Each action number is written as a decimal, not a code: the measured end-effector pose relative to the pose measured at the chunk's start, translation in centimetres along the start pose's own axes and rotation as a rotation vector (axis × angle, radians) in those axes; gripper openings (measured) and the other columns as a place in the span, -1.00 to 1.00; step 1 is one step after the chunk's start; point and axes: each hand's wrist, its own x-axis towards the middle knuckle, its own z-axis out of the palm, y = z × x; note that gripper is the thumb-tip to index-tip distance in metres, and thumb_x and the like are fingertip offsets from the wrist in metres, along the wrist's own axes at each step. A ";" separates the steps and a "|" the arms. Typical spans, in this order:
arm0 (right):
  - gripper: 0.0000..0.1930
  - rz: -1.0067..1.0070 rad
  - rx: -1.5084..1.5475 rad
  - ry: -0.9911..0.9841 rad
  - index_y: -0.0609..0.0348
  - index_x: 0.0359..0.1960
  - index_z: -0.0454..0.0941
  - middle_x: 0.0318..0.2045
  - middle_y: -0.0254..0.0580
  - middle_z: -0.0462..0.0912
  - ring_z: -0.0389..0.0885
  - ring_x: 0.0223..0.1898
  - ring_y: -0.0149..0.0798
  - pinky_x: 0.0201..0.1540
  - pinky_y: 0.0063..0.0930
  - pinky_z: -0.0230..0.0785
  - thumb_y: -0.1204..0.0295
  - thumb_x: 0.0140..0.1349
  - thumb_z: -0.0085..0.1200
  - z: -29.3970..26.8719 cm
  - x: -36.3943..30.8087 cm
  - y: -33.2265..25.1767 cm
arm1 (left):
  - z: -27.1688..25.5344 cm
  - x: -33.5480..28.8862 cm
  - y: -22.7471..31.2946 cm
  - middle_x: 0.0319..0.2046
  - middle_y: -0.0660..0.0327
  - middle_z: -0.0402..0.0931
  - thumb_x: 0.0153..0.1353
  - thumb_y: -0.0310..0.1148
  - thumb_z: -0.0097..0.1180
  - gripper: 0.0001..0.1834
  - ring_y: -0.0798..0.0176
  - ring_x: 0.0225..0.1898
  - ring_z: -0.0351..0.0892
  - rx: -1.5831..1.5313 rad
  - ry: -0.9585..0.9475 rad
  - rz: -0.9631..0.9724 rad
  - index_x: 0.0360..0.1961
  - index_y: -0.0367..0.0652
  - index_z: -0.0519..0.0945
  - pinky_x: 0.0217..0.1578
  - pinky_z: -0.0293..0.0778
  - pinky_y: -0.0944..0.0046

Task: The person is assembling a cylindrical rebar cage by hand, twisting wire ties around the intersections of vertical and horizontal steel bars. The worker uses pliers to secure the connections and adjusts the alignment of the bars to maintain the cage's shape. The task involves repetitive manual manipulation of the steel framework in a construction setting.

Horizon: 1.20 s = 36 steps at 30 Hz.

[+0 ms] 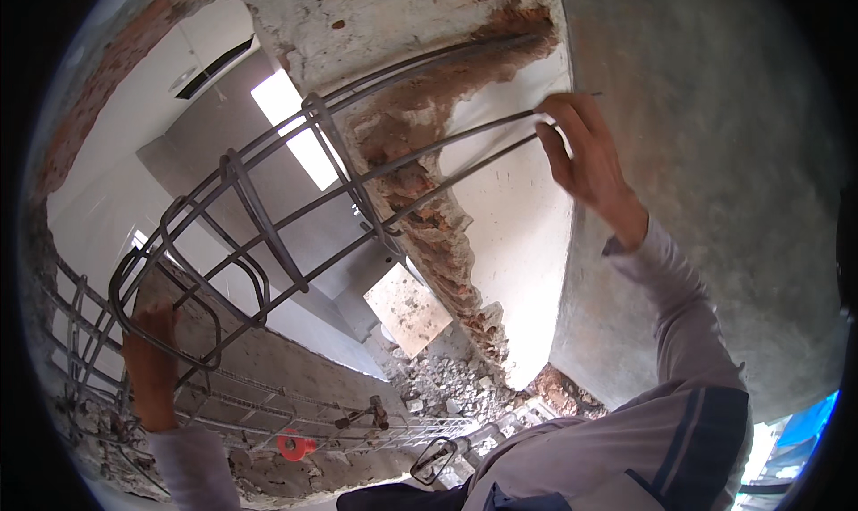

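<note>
Reinforcement cage (259, 216), one, dark steel: long parallel bars through several bent loops, running slantwise from lower left to upper right across the gap in a broken wall (407, 131) with exposed brick and a ragged edge; its upper bars reach a brick hollow near the top, whether seated in it cannot be told. Right beside the hollow: white wall strip (514, 216), pale, smooth; next to it, grey plastered wall (706, 153), broad, blotched. Through the gap: room interior with a bright rectangular window (293, 128); below, a square board (408, 310), whitish, stained, near a heap of rubble (438, 379). Lower left: second cage of thinner bars (241, 411), stretched along a ledge; red round object (293, 444), apparently a reel, in front of it. Bottom centre: loose wire loop (433, 460), rounded rectangle. Lower right: blue sheet (807, 423), partly cut by the rim. Right hand (585, 153): thumb and fingers bent in, gripping the cage's lower bar ends, one tip jutting past the knuckles. Left hand (155, 323): at the cage's near end, crossed by its loops; fingers obscured, grasp cannot be told. Sleeves: pale, with dark blue bands at the right shoulder.
</note>
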 end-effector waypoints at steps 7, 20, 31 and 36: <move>-0.85 -0.187 0.065 -0.185 0.15 -0.29 0.47 -0.42 -0.17 0.51 0.51 -0.38 -0.15 -0.40 -0.32 0.37 0.51 0.11 0.15 2.3 1.0 3.6 | 1.0 1.6 2.3 -0.44 0.01 0.49 0.22 -0.44 0.01 -0.91 -0.07 -0.42 0.52 -0.380 0.206 0.022 -0.32 -0.24 0.45 -0.43 0.38 0.05; -0.78 -0.146 0.177 -0.361 0.22 -0.48 0.38 -0.60 -0.23 0.37 0.34 -0.55 -0.29 -0.49 -0.43 0.15 0.35 0.26 -0.03 2.5 0.8 7.9 | 3.3 2.4 2.3 -0.53 0.08 0.49 0.29 -0.34 -0.07 -0.77 0.05 -0.42 0.49 -0.935 0.155 -0.023 -0.45 -0.26 0.49 -0.33 0.37 0.17; -0.97 -0.174 0.108 -0.265 0.26 -0.33 0.40 -0.38 -0.10 0.48 0.49 -0.30 -0.23 -0.26 -0.38 0.30 0.59 0.21 -0.05 4.9 -0.9 10.6 | 2.3 1.8 3.3 -0.48 0.14 0.56 0.25 -0.26 -0.08 -0.74 0.04 -0.37 0.56 -0.774 0.123 -0.266 -0.45 -0.17 0.56 -0.30 0.45 0.12; -0.78 -0.064 0.055 -0.341 0.28 -0.19 0.46 -0.35 -0.04 0.52 0.49 -0.26 -0.23 -0.24 -0.32 0.33 0.38 0.36 -0.16 4.3 -0.9 11.7 | 3.2 2.2 3.1 -0.57 0.13 0.50 0.23 -0.28 -0.09 -0.74 0.05 -0.43 0.53 -0.821 0.166 -0.167 -0.50 -0.18 0.53 -0.30 0.44 0.10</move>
